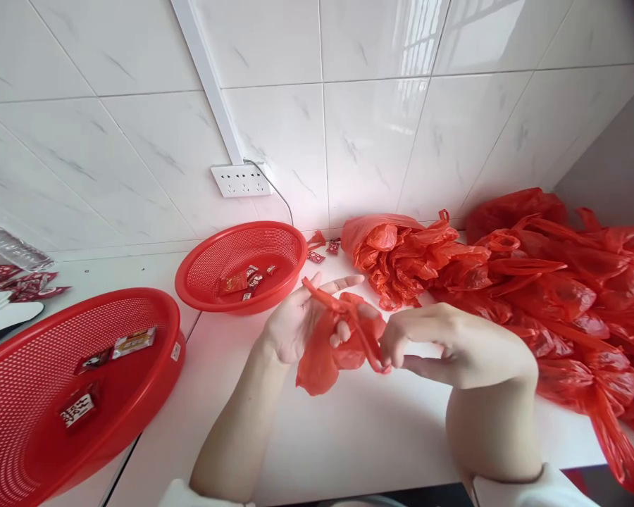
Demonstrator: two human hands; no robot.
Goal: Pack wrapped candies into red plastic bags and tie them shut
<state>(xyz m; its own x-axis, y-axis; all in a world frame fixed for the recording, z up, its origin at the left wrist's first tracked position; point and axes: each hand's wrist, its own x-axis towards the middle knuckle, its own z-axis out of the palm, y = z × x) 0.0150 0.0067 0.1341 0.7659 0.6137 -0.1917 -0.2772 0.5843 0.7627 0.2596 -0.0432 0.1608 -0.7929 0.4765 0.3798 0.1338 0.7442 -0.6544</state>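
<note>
A thin red plastic bag (320, 359) hangs between my two hands above the white table, its handle strips twisted across the top. My left hand (296, 320) is palm up under the bag, some fingers stretched out and others curled through the plastic. With bent fingers pinched together, my right hand (423, 345) grips a handle strip on the bag's right side. What the bag holds, if anything, cannot be made out.
Two red mesh baskets (169, 331) (296, 278) hold a few small wrapped packets. Crumpled red bags (396, 260) lie by the wall, with several tied bags (554, 289) piled at right. A socket strip (241, 181) with a cable is on the tiled wall.
</note>
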